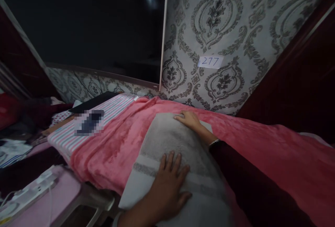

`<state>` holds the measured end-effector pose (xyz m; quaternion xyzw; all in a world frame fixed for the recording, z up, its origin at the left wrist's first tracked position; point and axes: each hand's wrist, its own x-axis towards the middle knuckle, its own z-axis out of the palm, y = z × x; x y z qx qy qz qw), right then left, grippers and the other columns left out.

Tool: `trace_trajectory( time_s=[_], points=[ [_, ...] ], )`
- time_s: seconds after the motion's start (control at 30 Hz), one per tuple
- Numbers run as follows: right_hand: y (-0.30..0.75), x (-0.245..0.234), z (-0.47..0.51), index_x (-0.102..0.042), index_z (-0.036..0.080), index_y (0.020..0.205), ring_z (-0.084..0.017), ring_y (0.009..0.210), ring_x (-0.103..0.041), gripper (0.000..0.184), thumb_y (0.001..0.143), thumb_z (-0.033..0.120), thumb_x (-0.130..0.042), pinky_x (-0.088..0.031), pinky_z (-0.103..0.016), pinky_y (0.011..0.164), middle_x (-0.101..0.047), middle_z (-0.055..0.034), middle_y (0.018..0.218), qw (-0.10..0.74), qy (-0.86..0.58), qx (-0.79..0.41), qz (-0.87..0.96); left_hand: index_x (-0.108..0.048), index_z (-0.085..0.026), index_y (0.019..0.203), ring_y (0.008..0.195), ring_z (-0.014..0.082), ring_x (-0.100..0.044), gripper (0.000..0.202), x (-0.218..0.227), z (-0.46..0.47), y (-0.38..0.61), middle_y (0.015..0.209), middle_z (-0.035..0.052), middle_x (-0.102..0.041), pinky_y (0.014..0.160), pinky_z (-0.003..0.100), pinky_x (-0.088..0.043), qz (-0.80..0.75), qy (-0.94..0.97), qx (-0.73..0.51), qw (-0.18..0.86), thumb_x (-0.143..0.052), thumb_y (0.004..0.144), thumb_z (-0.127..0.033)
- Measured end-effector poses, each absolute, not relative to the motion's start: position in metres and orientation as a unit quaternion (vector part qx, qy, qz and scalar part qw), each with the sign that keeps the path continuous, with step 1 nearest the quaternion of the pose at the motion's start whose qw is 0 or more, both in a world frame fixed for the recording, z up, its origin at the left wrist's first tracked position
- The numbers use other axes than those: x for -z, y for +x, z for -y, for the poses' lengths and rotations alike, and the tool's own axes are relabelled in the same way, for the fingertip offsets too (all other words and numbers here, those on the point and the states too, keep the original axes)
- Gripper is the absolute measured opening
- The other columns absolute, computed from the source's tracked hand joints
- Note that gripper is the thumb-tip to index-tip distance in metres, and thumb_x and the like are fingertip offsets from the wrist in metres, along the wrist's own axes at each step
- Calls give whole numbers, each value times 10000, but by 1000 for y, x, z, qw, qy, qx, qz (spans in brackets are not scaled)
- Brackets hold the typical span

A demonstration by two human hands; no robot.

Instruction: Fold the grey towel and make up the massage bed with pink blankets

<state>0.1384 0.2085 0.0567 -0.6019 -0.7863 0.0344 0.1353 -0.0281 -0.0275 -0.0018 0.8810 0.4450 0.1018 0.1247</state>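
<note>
A folded grey towel [167,139] with a paler woven band lies on a pink fleece blanket [115,143] spread over a raised surface. My left hand [169,185] rests flat on the near part of the towel, fingers spread. My right hand [188,118] lies palm down on the towel's far edge, fingers stretched toward the left. A dark sleeve and a thin bracelet show on my right forearm. Neither hand holds anything.
A striped cloth [78,129] lies under the blanket at left, with a blurred dark item on it. A white power strip [31,188] sits at lower left. Patterned wallpaper bears a label reading 277 [210,61]. A dark screen [91,24] fills the upper left.
</note>
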Motion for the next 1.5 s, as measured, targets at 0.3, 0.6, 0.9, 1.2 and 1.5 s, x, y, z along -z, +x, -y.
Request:
trace_trajectory(
  time_s=[0.3, 0.6, 0.9, 1.2, 1.5],
  points=[
    [174, -21, -237, -731, 141, 1173, -292, 1139, -663, 534, 1005, 580, -479, -468, -337, 925, -729, -178, 1183, 107, -669, -61, 733, -296, -354, 1606, 1561, 443, -17, 710, 16, 12, -17, 1713, 85, -104, 1183, 800, -95, -437, 886, -102, 116, -538, 960, -521],
    [182, -7, -242, -716, 149, 1199, -278, 1134, -666, 512, 1028, 545, -439, -474, -331, 934, -730, -161, 1199, 105, -663, -87, 736, -415, -289, 1559, 1553, 362, -230, 668, -34, -10, -33, 1675, 117, -274, 1229, 677, -221, -465, 870, -70, 147, -615, 931, -400],
    [116, -28, -242, -503, 314, 1512, -281, 1507, -319, 523, 1045, 533, -413, -197, -512, 1235, -409, -47, 1620, 101, -456, -35, 883, -358, -311, 1586, 1564, 390, -163, 728, 1, -18, -67, 1693, 166, -196, 1201, 720, -212, -550, 828, -87, 56, -615, 922, -461],
    [94, -1, -253, -325, 282, 1614, -263, 1554, -224, 675, 1032, 622, -372, -195, -498, 1250, -247, -57, 1688, 51, -477, -125, 868, -273, -377, 1610, 1563, 400, -183, 763, 25, -16, -69, 1712, 114, -166, 1197, 697, -236, -542, 829, -136, 18, -604, 926, -444],
    [117, -26, -220, -312, 272, 1617, -289, 1569, -160, 597, 1066, 501, -346, -167, -579, 1238, -200, -82, 1699, 53, -508, -53, 858, -396, -311, 1571, 1546, 402, -237, 654, 19, -26, -75, 1676, 169, -269, 1184, 691, -255, -541, 832, -122, 21, -556, 957, -469]
  ],
)
